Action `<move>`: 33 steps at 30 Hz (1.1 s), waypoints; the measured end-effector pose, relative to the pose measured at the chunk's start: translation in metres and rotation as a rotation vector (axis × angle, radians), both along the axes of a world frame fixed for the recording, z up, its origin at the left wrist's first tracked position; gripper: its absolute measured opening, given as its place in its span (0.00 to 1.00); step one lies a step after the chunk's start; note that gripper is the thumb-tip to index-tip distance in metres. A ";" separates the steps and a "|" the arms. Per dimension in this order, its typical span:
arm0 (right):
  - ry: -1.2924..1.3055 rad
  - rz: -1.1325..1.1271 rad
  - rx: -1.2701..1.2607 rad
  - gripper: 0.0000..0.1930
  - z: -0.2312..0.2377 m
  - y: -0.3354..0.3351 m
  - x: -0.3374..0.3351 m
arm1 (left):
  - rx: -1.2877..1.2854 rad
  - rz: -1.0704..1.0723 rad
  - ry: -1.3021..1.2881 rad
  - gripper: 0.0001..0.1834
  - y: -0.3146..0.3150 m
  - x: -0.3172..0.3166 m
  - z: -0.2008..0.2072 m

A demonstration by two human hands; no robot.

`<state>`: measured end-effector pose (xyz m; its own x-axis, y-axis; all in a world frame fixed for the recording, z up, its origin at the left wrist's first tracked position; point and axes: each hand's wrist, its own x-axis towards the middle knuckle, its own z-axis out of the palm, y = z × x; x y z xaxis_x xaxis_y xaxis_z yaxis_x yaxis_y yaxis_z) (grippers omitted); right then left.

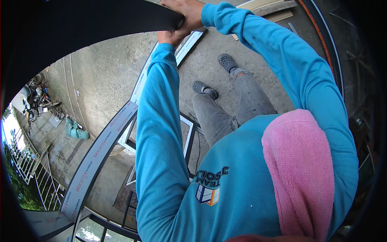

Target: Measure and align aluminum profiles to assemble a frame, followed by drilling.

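- Panel (100,20), dark, fills the upper left — likely stiff, awkwardly broad.
- Our right hand (190,15) is curled round its end.
- Our left hand (170,38) meets its lower edge; closure hidden, we cannot tell.
- We'd grip opposite edges — probably steadier.

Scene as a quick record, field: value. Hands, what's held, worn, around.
right hand: wrapped on the end of a dark flat piece, at top
left hand: at that piece's lower edge, close to the right hand; grip partly hidden
dark flat piece: reaches from upper left to the hands
worn: blue long-sleeved shirt, grey clogs
on chest: pink towel
left side: long grey bar; green bag on ground
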<state>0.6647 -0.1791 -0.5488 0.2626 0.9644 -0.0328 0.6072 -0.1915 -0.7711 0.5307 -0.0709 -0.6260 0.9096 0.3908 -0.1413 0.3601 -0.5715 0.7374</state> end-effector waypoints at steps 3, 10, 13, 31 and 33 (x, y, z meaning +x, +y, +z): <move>-0.092 -0.033 0.137 0.40 -0.014 0.010 -0.007 | 0.050 -0.010 -0.006 0.41 0.009 0.001 -0.004; -0.029 0.062 0.186 0.44 -0.008 0.032 -0.019 | 0.264 -0.027 0.124 0.41 0.024 -0.041 0.044; -0.003 0.096 -0.163 0.52 -0.001 0.036 -0.032 | 0.224 0.370 -0.156 0.39 -0.006 -0.124 0.094; 0.207 0.382 -0.387 0.44 0.007 0.043 0.023 | 0.033 1.192 -0.911 0.16 0.047 -0.364 0.338; 0.158 0.375 -0.425 0.44 0.003 0.045 0.022 | 0.047 1.220 -0.919 0.15 0.048 -0.357 0.339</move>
